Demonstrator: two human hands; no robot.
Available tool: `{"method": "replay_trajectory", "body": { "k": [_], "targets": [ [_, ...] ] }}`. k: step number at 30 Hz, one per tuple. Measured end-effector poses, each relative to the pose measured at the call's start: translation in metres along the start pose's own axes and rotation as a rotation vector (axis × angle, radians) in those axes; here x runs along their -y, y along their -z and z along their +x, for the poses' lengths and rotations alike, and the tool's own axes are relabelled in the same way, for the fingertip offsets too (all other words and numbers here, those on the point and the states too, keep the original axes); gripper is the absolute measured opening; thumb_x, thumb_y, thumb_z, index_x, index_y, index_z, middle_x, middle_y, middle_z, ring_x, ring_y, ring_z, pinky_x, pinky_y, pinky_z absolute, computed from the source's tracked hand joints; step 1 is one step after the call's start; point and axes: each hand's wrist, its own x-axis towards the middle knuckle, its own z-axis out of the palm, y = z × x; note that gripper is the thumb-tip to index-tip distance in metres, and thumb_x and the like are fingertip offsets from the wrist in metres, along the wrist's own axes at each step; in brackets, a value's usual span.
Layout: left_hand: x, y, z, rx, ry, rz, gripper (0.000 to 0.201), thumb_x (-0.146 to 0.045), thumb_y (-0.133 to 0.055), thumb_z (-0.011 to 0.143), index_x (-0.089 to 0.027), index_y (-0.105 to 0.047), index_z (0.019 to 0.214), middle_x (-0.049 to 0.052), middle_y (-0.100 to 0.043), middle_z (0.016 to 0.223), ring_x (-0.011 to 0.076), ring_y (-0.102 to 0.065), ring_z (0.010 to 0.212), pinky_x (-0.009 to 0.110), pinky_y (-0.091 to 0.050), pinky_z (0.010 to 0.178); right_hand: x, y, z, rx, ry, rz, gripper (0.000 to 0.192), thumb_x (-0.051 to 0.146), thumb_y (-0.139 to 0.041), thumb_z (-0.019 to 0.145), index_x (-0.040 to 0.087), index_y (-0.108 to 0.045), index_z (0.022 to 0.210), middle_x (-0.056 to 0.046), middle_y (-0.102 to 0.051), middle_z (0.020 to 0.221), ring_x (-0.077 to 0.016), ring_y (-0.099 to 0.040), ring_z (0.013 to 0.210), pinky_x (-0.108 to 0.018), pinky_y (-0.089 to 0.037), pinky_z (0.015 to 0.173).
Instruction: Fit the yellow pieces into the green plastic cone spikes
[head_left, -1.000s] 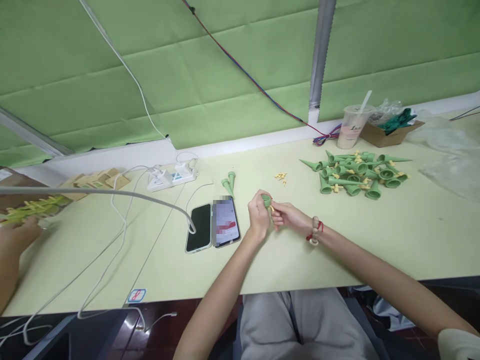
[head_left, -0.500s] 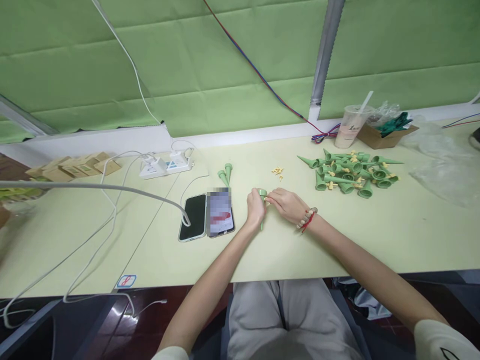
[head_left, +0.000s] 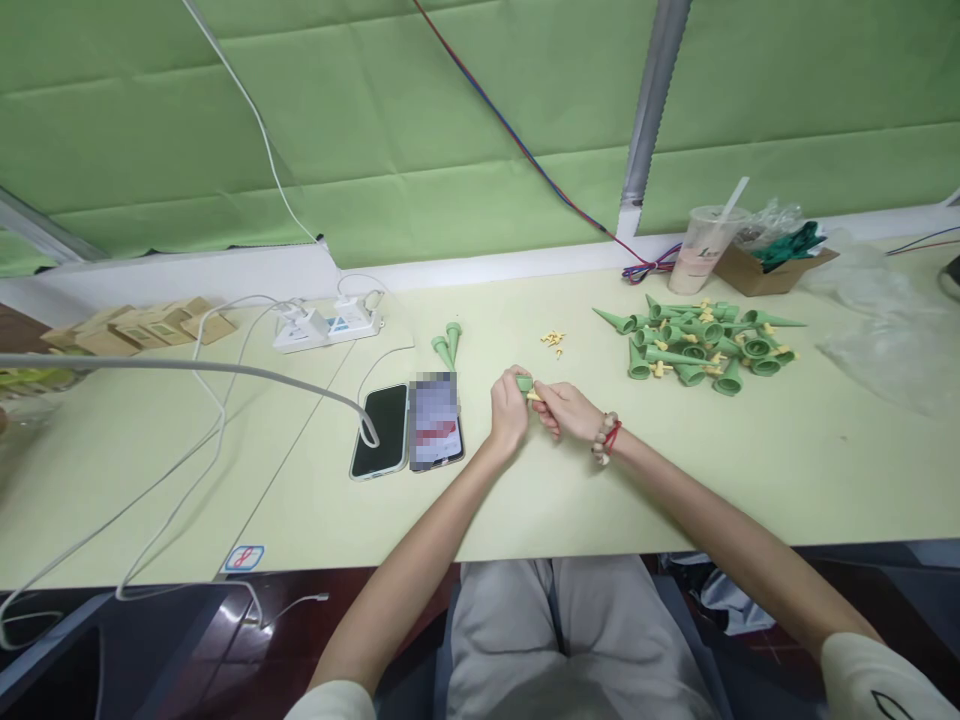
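Both hands meet over the middle of the pale green table (head_left: pixel 750 470). The left hand (head_left: pixel 508 412) is curled around one green cone (head_left: pixel 523 383), whose wide end shows just above the thumb. The right hand (head_left: pixel 564 408) touches it from the other side, its fingertips pinched on one small yellow piece (head_left: pixel 534 396) pressed against the cone's side. The right wrist wears one beaded bracelet (head_left: pixel 604 438) with a red cord.

Just left of the left hand lie two phones side by side: a dark-screened phone (head_left: pixel 380 444) with a cable end resting on it, and a lit phone (head_left: pixel 435 422) nearer the hand. Beyond the left hand, two more green cones (head_left: pixel 448 343) stand close together. A little beyond the hands sits a small scatter of yellow pieces (head_left: pixel 553 341), too small to count.

Beyond the right hand, well apart from it, lies a heap of green cones with yellow pieces (head_left: pixel 701 345); they overlap too much for an exact count, though there are well over a dozen. Behind that heap stands one plastic cup with a straw (head_left: pixel 701 250) beside one cardboard box (head_left: pixel 772 265) holding dark green items.

Far to the left of the hands, one white power strip (head_left: pixel 326 326) lies with white cables (head_left: pixel 187 440) trailing toward the table edge, and a row of small cardboard boxes (head_left: pixel 142 327) lies beyond it.
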Motion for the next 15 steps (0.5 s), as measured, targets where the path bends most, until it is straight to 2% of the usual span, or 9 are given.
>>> {"method": "replay_trajectory", "body": {
  "k": [3, 5, 7, 11, 15],
  "targets": [
    [-0.002, -0.001, 0.006, 0.074, 0.187, -0.064, 0.038, -0.026, -0.020, 0.083, -0.018, -0.045, 0.055, -0.003, -0.036, 0.039, 0.0099, -0.035, 0.037, 0.021, -0.028, 0.041, -0.003, 0.005, 0.001, -0.150, 0.215, -0.410, 0.044, 0.046, -0.025, 0.091, 0.019, -0.044, 0.061, 0.000, -0.049, 0.056, -0.0122, -0.047, 0.052, -0.025, -0.036, 0.055],
    [-0.003, 0.001, 0.009, 0.138, 0.320, -0.075, 0.045, -0.028, -0.017, 0.084, -0.019, -0.043, 0.048, -0.003, -0.031, 0.032, 0.0101, -0.030, 0.031, 0.022, -0.024, 0.036, -0.006, 0.006, 0.003, -0.186, 0.345, -0.659, 0.037, 0.043, -0.030, 0.091, 0.018, -0.049, 0.070, -0.004, -0.055, 0.070, -0.0144, -0.051, 0.064, -0.025, -0.037, 0.059],
    [-0.002, 0.004, 0.010, 0.190, 0.397, -0.080, 0.049, -0.029, -0.016, 0.084, -0.020, -0.038, 0.041, -0.002, -0.029, 0.028, 0.0100, -0.028, 0.027, 0.022, -0.023, 0.033, -0.009, 0.007, 0.005, -0.191, 0.437, -0.809, 0.035, 0.039, -0.029, 0.092, 0.018, -0.051, 0.076, -0.006, -0.056, 0.077, -0.0160, -0.052, 0.071, -0.026, -0.038, 0.063],
    [-0.003, 0.008, 0.005, 0.216, 0.404, -0.086, 0.054, -0.034, -0.018, 0.084, -0.021, -0.031, 0.033, -0.001, -0.027, 0.025, 0.0093, -0.029, 0.026, 0.021, -0.027, 0.034, -0.016, 0.007, 0.008, -0.222, 0.580, -0.944, 0.039, 0.034, -0.023, 0.094, 0.017, -0.051, 0.072, -0.007, -0.055, 0.071, -0.0167, -0.052, 0.070, -0.028, -0.040, 0.065],
    [-0.004, 0.007, 0.000, 0.230, 0.450, -0.041, 0.053, -0.035, -0.016, 0.084, -0.022, -0.031, 0.034, -0.002, -0.025, 0.025, 0.0099, -0.028, 0.027, 0.022, -0.026, 0.035, -0.019, 0.003, 0.008, -0.175, 0.590, -0.902, 0.049, 0.040, -0.014, 0.093, 0.019, -0.048, 0.065, -0.007, -0.053, 0.063, -0.0167, -0.050, 0.062, -0.029, -0.039, 0.060]
  ]
}}
